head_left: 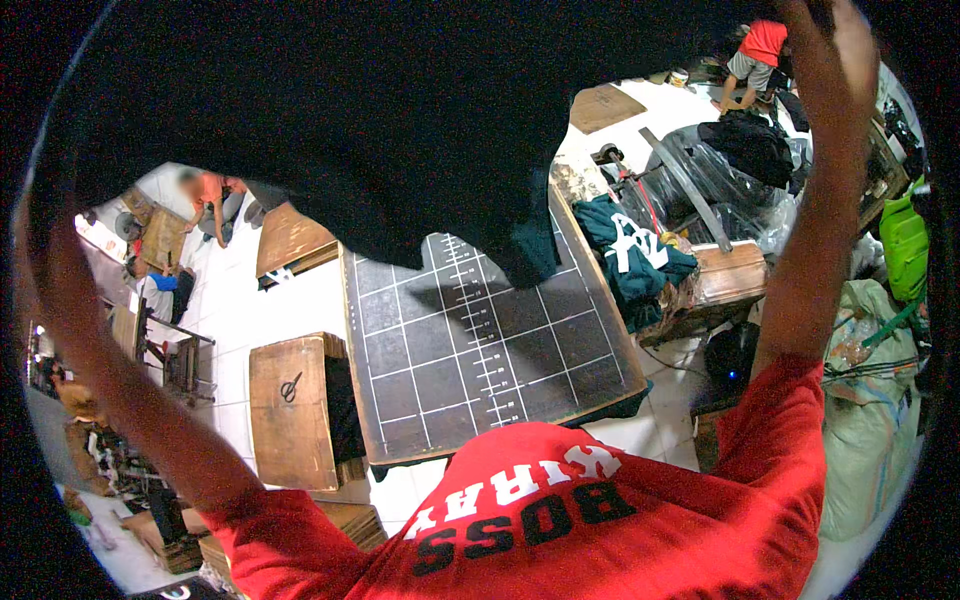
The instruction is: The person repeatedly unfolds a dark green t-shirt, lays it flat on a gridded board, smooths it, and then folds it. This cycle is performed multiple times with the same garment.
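Note:
A dark cloth, apparently a garment, (375, 135) hangs raised across the upper part of the view. My two arms are lifted on either side of it. At the upper right rim, part of my right hand (853, 56) shows close to the cloth's side; its fingers and grip are unclear. My left forearm runs up into the dark left rim, where my left hand cannot be made out. Below the cloth lies a dark board with a white grid and a numbered scale (480, 337). The cloth's lower edge hangs over its far part and casts a shadow there.
Scissors (291, 387) lie on a wooden box (281, 435) left of the board. Dark green garments with white lettering (630, 247) lie at its right, near a metal bar (686, 187). Sacks (862, 450) stand far right. Several people are farther off, left and upper right.

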`<state>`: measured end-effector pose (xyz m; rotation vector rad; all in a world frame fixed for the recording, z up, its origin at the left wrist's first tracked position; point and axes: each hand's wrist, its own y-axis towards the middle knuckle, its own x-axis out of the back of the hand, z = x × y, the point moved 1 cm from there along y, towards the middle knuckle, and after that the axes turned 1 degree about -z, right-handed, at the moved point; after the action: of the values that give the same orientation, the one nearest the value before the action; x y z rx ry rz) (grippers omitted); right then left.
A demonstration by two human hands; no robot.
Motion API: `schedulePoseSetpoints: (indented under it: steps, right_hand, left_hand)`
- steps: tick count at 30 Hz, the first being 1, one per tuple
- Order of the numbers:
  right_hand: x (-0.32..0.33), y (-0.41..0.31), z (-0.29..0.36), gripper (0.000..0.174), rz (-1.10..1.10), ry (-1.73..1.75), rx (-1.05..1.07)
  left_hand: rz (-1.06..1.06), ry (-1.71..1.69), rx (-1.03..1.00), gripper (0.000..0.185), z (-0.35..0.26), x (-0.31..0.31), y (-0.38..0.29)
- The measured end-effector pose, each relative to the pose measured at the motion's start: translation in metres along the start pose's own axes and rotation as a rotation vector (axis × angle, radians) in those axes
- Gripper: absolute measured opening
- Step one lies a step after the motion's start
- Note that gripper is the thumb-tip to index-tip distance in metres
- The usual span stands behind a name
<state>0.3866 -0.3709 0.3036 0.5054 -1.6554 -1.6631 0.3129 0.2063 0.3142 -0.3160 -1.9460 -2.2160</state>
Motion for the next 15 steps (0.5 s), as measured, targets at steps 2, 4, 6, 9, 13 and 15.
schedulePoseSetpoints:
  steps: [2,4,6,9,13,15]
  right_hand:
    - [0.003,-0.036,-0.001,0.018,0.118,-0.013,-0.194]
    - [0.004,-0.075,0.002,0.028,0.406,0.214,-0.205]
    - [0.003,-0.112,0.003,0.034,0.662,0.245,-0.242]
    - [-0.014,-0.172,0.009,0.033,0.916,0.272,-0.27]
    - [-0.055,-0.233,0.005,0.029,1.04,0.252,-0.337]
    - [-0.068,-0.248,-0.004,0.026,1.1,0.227,-0.444]
  left_hand:
    - [0.177,-0.108,0.01,0.027,-0.019,0.029,-0.031]
    - [0.442,-0.311,-0.058,0.025,-0.047,0.042,-0.071]
    - [0.644,-0.482,-0.08,0.024,-0.069,0.044,-0.104]
    - [0.851,-0.602,-0.063,0.022,-0.084,0.028,-0.156]
    - [0.944,-0.75,0.048,0.017,-0.092,-0.008,-0.23]
    - [1.076,-0.697,0.278,0.014,-0.097,-0.017,-0.258]
